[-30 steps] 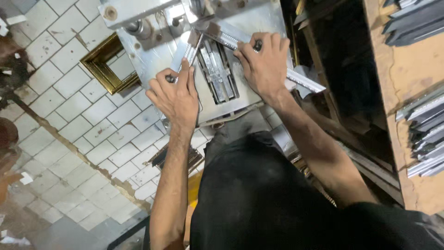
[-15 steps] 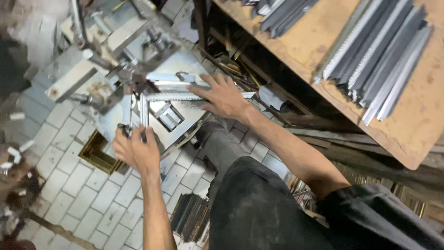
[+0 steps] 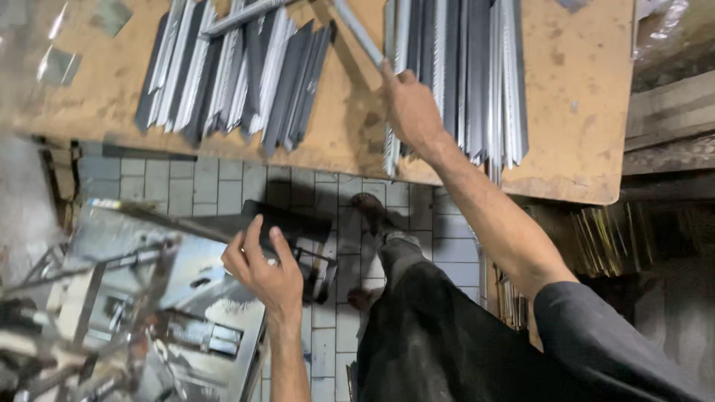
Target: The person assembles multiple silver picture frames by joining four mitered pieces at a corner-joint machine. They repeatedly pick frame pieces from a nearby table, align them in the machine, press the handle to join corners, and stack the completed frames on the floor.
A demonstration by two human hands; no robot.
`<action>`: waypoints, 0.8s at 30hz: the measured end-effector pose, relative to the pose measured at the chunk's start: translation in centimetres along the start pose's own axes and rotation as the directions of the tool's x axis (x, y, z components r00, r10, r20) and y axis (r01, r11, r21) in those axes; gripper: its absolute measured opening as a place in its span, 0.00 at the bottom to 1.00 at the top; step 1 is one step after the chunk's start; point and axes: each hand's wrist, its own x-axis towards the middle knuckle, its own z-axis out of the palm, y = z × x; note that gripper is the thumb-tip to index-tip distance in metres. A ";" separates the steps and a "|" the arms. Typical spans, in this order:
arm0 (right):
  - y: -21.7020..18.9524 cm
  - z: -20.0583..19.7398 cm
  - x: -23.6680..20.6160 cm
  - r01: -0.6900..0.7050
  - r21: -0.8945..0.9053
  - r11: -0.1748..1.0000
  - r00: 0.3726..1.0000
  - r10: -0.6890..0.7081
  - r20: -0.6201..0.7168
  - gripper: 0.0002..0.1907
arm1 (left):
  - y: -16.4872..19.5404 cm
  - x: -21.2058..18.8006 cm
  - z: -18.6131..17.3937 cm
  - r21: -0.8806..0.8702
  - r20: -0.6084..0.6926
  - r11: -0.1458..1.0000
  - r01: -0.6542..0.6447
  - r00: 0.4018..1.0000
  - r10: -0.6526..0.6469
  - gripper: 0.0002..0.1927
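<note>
My right hand (image 3: 411, 112) is stretched out over the wooden table (image 3: 573, 97), shut on a long grey metal strip (image 3: 357, 31) that slants up and to the left. It is beside a pile of similar strips (image 3: 462, 74) lying side by side. My left hand (image 3: 261, 269) is lower down with its fingers spread, resting at the edge of the shiny metal machine plate (image 3: 186, 298). It holds nothing. A dark flat piece (image 3: 294, 223) lies just beyond its fingertips.
A second pile of grey and dark metal strips (image 3: 231, 71) lies on the table's left part. Below is a tiled floor (image 3: 186, 186) with my shoe (image 3: 370, 208) on it. Gold-coloured strips (image 3: 603, 238) are stacked under the table at the right.
The view swung from the machine to the wooden table. My right hand left the machine, reached to the strips and closed on one. My left hand stayed at the machine plate.
</note>
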 end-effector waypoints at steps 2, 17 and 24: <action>2.5 -0.4 0.7 0.186 -0.080 0.979 0.979 -0.192 -0.066 0.24 | 1.5 5.2 4.1 0.059 0.133 0.990 -0.128 0.984 0.119 0.11; 14.0 -2.9 0.8 -0.227 -0.001 0.974 0.923 0.215 -0.318 0.08 | -4.0 23.4 19.5 0.557 0.473 0.749 -0.360 0.878 0.070 0.10; 16.3 -0.1 0.5 -0.179 0.007 0.984 0.907 0.168 -0.385 0.16 | -4.0 21.3 15.1 0.248 0.356 0.952 0.178 0.898 -0.260 0.06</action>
